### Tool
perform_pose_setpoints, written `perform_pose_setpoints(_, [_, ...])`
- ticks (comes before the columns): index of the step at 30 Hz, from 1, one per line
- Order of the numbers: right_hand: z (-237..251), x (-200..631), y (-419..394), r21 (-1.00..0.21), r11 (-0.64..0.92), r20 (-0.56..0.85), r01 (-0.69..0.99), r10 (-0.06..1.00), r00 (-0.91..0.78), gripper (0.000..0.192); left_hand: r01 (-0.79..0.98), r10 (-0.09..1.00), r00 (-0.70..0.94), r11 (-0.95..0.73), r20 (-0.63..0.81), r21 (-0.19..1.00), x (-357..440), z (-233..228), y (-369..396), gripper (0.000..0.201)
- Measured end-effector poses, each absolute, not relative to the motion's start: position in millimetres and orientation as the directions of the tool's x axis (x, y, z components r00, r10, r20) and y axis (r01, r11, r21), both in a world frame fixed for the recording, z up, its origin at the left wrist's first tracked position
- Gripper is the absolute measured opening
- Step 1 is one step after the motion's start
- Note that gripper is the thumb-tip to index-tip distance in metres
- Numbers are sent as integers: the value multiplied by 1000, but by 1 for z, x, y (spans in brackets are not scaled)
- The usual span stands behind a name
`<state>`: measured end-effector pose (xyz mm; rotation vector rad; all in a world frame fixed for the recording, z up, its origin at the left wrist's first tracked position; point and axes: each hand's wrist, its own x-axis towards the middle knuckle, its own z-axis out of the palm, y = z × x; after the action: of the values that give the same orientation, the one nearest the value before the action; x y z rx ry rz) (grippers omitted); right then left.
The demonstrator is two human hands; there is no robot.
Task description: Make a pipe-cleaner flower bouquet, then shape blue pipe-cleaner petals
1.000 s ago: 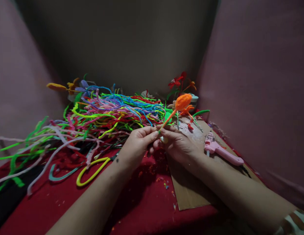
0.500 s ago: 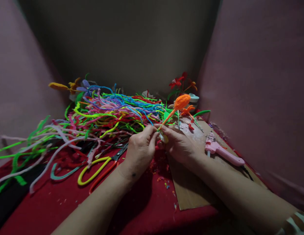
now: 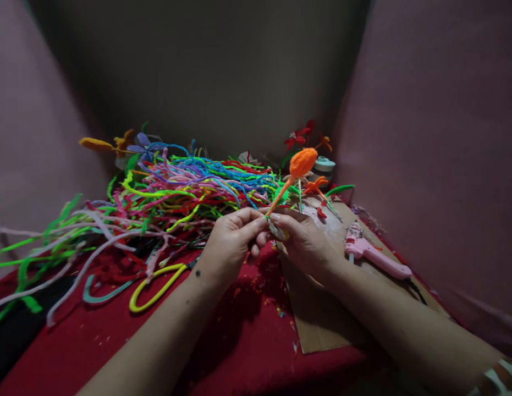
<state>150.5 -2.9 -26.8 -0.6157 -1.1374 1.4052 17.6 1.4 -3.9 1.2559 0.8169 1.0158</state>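
Worktop: red cloth [image 3: 247, 352] with small coloured scraps strewn over it, nearest the camera.
Cardboard: a flat brown sheet [image 3: 317, 322] lies on the cloth under the right forearm.
Left hand: the left hand [image 3: 229, 250] has fingertips pressed together, pinching the lower end of the orange stem.
Right hand: the right hand [image 3: 307, 245] is curled, thumb and fingers closed on the same stem just beside the left; a small pale, yellowish thing shows under its thumb, too hidden to tell what it is.
Orange flower bud: fuzzy orange bud [image 3: 302, 162] on a thin stem, held tilted up and away, raised above both hands.
Scissors: yellow-handled scissors [image 3: 157, 289] lie on the cloth to the left of the left wrist, blades partly hidden by it.
Glue gun: a smooth pink glue gun [image 3: 373, 256] rests on the cardboard, near the right hand but apart.
Fuzzy wires: a loose heap of fuzzy wires [image 3: 177, 192], green, pink, blue, red and yellow, spreads beyond the left hand.
Finished flowers: red flowers [image 3: 299, 135] stand at the back by a small pale pot [image 3: 324, 165].
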Motion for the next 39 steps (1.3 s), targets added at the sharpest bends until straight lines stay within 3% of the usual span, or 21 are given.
perform_pose_setpoints(13, [-27,155,-3,-914,101,177,-393,971,-162,9,-310,897,435,228,-75,923,18,-3,1,13])
perform_pose_setpoints(18, [-28,157,-2,-911,153,224,-384,963,-148,10,-356,849,521,306,-84,883,15,-6,3,14])
perform_pose_setpoints(27, [-31,155,3,-873,-36,65,-487,980,-189,14,-368,769,633,404,-92,837,12,-11,9,7])
perform_pose_setpoints(31, [-35,155,5,-878,-6,70,-479,987,-141,11,-271,796,600,292,-76,917,15,-11,7,17])
perform_pose_setpoints(35, [-34,154,2,-892,46,91,-449,993,-78,11,40,908,414,-89,65,995,21,-13,2,22])
perform_pose_setpoints(37, [-30,153,0,-895,75,98,-440,995,-30,11,298,924,309,-319,225,900,23,-16,0,17])
perform_pose_setpoints(39, [-27,151,-1,-894,82,96,-440,995,-10,10,520,884,273,-467,380,715,24,-21,-1,13])
